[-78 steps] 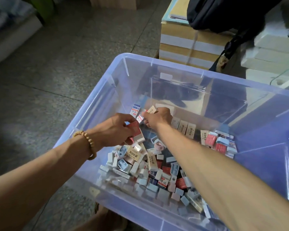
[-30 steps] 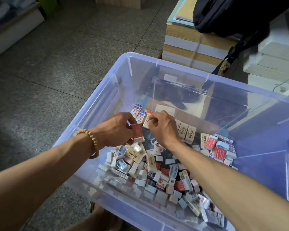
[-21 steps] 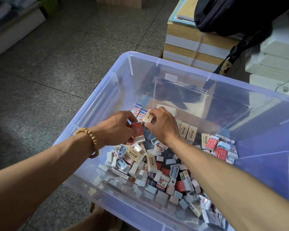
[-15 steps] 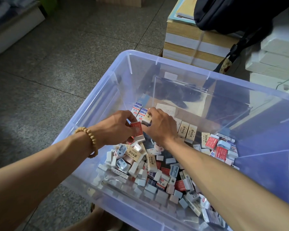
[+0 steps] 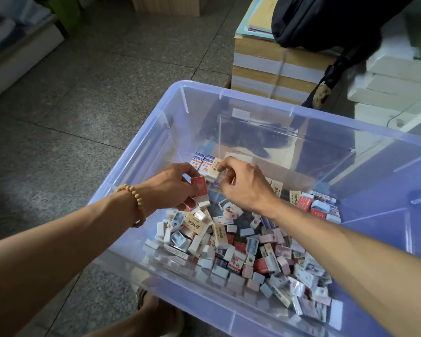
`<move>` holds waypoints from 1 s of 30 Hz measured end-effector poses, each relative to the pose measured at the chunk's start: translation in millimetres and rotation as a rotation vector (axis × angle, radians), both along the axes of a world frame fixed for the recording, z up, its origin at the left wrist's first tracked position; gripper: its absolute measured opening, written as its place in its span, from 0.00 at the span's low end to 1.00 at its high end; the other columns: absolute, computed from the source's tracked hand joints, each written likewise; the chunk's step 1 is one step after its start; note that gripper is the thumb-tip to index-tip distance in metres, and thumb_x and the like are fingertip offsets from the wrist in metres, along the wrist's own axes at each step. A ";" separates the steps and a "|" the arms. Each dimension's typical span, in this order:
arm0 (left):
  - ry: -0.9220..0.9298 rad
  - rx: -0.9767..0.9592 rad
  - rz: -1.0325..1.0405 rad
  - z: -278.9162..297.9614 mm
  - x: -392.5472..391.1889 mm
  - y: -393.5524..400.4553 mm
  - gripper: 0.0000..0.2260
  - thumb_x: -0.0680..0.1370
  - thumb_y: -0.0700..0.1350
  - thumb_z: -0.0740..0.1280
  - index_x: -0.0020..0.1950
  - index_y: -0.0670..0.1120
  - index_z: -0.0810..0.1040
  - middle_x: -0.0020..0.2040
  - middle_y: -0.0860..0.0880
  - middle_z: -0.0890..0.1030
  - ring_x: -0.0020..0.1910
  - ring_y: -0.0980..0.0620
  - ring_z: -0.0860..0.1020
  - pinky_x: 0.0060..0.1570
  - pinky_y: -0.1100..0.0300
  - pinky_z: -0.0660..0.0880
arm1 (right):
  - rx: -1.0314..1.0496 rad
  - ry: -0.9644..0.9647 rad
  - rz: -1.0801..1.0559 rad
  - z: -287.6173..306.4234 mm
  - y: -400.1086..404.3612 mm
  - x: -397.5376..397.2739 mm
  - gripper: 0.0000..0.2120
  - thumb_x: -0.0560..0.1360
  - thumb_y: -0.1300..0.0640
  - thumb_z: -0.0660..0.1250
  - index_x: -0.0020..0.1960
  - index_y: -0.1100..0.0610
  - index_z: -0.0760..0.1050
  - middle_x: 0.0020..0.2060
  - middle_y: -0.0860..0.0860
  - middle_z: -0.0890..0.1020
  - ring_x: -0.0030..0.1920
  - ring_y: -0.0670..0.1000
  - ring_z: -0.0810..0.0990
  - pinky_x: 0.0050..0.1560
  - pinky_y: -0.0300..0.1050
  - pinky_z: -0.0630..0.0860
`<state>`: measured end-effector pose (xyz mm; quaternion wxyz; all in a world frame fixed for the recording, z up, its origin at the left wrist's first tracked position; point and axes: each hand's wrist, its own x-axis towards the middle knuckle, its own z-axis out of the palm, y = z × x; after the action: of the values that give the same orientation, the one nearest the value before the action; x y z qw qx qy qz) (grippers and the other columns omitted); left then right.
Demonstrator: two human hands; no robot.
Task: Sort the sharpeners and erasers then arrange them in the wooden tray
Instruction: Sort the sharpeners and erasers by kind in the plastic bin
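Note:
A clear bluish plastic bin (image 5: 136, 152) holds a heap of small erasers and sharpeners (image 5: 231, 249). Along its far side stand two blue-and-white erasers (image 5: 203, 164) with a beige eraser (image 5: 215, 169) beside them, and more beige erasers (image 5: 277, 188) continue to the right. My left hand (image 5: 170, 188), with a bead bracelet on the wrist, grips a red-sleeved eraser (image 5: 200, 188). My right hand (image 5: 243, 186) pinches the beige eraser with its fingertips. No wooden tray is in view.
Red and blue erasers (image 5: 319, 206) lie in a group at the bin's right. Bundled paper stacks (image 5: 272, 66) stand behind the bin, with a dark bag (image 5: 326, 20) on them. White boxes (image 5: 399, 79) are at right. Grey tiled floor (image 5: 83, 93) lies to the left.
My right hand carried a beige eraser to the far row and set it beside the blue-and-white erasers. My left hand stayed put with the red eraser.

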<state>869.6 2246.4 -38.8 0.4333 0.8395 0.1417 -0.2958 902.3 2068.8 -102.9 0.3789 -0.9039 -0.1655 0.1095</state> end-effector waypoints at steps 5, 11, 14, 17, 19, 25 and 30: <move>0.003 -0.020 -0.033 -0.7 4.7 -9.5 0.07 0.79 0.41 0.68 0.56 0.41 0.76 0.44 0.39 0.83 0.39 0.47 0.81 0.50 0.49 0.80 | -0.052 -0.047 0.253 17.1 -12.0 -20.9 0.30 0.73 0.49 0.73 0.70 0.56 0.66 0.48 0.46 0.77 0.41 0.46 0.77 0.42 0.41 0.75; -0.124 0.093 -0.242 -14.3 22.0 -22.4 0.08 0.80 0.45 0.67 0.56 0.43 0.77 0.47 0.44 0.83 0.43 0.47 0.81 0.44 0.55 0.80 | -0.139 -0.139 0.078 6.4 -22.5 -21.1 0.26 0.73 0.39 0.73 0.61 0.56 0.73 0.48 0.48 0.79 0.44 0.51 0.79 0.40 0.41 0.72; -0.451 0.448 -0.528 -31.7 37.7 -23.2 0.11 0.78 0.45 0.68 0.59 0.46 0.76 0.53 0.47 0.79 0.50 0.47 0.78 0.45 0.60 0.72 | -0.241 -0.113 -0.124 -10.7 -25.6 -6.4 0.23 0.72 0.42 0.74 0.57 0.55 0.74 0.47 0.48 0.81 0.43 0.50 0.79 0.41 0.43 0.75; -0.560 0.508 -0.634 -50.7 50.8 -24.9 0.17 0.76 0.42 0.70 0.64 0.46 0.76 0.58 0.47 0.75 0.55 0.47 0.75 0.51 0.58 0.72 | -0.250 -0.126 -0.218 -31.2 -18.4 6.5 0.19 0.73 0.47 0.75 0.57 0.57 0.76 0.49 0.51 0.83 0.42 0.51 0.79 0.43 0.45 0.77; -0.585 0.562 -0.653 -62.2 57.6 -23.5 0.18 0.75 0.41 0.72 0.64 0.46 0.75 0.58 0.47 0.75 0.53 0.49 0.72 0.49 0.60 0.70 | -0.235 -0.112 -0.213 -43.7 -11.0 11.5 0.17 0.74 0.49 0.74 0.57 0.57 0.77 0.51 0.54 0.84 0.42 0.50 0.78 0.42 0.42 0.75; -0.624 0.627 -0.609 -76.1 62.4 -22.6 0.15 0.76 0.40 0.70 0.62 0.45 0.75 0.57 0.47 0.77 0.53 0.48 0.72 0.46 0.61 0.66 | -0.292 -0.196 -0.193 -49.8 -3.3 10.0 0.27 0.70 0.39 0.75 0.59 0.57 0.75 0.51 0.52 0.81 0.46 0.55 0.81 0.41 0.44 0.73; -0.635 0.633 -0.598 -78.3 63.9 -22.4 0.15 0.75 0.39 0.71 0.61 0.45 0.76 0.56 0.46 0.78 0.54 0.48 0.72 0.45 0.61 0.65 | -0.192 -0.216 -0.131 -54.7 0.7 13.1 0.12 0.73 0.64 0.73 0.56 0.59 0.80 0.50 0.52 0.80 0.47 0.54 0.80 0.41 0.43 0.74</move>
<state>933.5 2224.0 -117.0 0.0777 0.9809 -0.1592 -0.0806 915.4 2069.5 -157.7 0.2773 -0.9513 -0.1346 0.0018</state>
